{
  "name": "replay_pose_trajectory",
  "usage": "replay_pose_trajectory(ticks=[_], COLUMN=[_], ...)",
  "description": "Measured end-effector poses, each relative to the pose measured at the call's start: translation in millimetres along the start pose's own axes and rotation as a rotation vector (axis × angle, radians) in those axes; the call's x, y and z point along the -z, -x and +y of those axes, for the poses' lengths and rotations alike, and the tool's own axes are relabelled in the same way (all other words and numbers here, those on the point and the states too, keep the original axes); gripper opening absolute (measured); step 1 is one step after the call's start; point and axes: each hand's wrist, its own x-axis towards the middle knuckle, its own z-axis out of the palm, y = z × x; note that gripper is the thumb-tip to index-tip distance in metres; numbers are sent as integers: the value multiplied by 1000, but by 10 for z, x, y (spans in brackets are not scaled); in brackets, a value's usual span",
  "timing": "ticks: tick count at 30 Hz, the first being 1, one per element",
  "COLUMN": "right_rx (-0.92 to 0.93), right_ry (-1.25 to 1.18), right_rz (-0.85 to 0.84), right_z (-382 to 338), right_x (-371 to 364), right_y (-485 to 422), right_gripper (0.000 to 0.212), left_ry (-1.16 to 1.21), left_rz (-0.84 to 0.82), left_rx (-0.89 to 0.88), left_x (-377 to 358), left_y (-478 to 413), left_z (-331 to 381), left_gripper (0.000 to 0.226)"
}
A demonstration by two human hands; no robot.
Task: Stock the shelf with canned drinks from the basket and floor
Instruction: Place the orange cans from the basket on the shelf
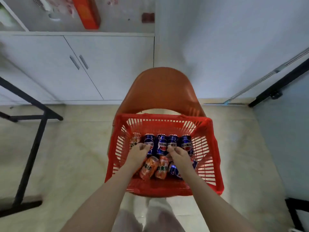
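Pale tiled floor (75, 164) spreads under everything, with white cabinet doors (41, 67) far beyond the fingertips and a black metal frame (31, 148) well off to their left. An orange chair (163, 91) rises just past the fingers, and a red slatted basket (210, 148) sits on its seat, walling both hands in.

Four blue cans stand in a row at the fingertips. The left hand (139, 153) reaches in with fingers curled round the first blue can (149, 139); an orange upright can (135, 139) stands just left of them. The right hand (179, 154) curls its fingers round the third blue can (172, 141). The second blue can (161, 144) stands untouched between the two hands, the fourth blue can (186, 142) just right of the right fingers.

Behind the knuckles, toward the wrists, two orange cans (148, 168) lie tipped, and a fallen blue can (173, 170) lies partly under the right wrist.
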Motion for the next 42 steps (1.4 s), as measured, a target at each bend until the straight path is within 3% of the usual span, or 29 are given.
replay_pose_trajectory(ticks=[5, 8, 13, 17, 22, 24, 27, 32, 37, 42], right_rx=[-106, -137, -98, -50, -75, -43, -71, -157, -254, -211], right_ry=[90, 190, 435, 418, 474, 528, 510, 410, 106, -38], right_rz=[-164, -262, -307, -293, -349, -374, -387, -329, -308, -272], right_z=[406, 634, 992, 1059, 1156, 1158, 1113, 1042, 690, 192], right_x=[-239, -405, -674, -758, -761, -783, -805, -664, -236, 187], right_y=[-474, -703, -993, -1119, -1256, -1290, -1265, -1221, -1036, -747], right_gripper=[29, 25, 51, 54, 39, 45, 62, 73, 60, 80], left_ry=[-8, -2, 75, 145, 242, 261, 251, 291, 133, 72], left_rz=[-38, -72, -101, -104, -66, -51, -57, -163, -277, -484], left_rx=[254, 315, 425, 480, 549, 557, 545, 449, 252, 115], left_x=[-264, -349, -433, -490, -463, -438, -404, -314, -108, 152], left_y=[-378, -543, -687, -723, -836, -881, -889, -806, -675, -437], left_z=[-413, -615, -857, -951, -1066, -1112, -1139, -1139, -965, -449], left_gripper=[53, 57, 49, 46, 46, 37, 31, 17, 49, 52])
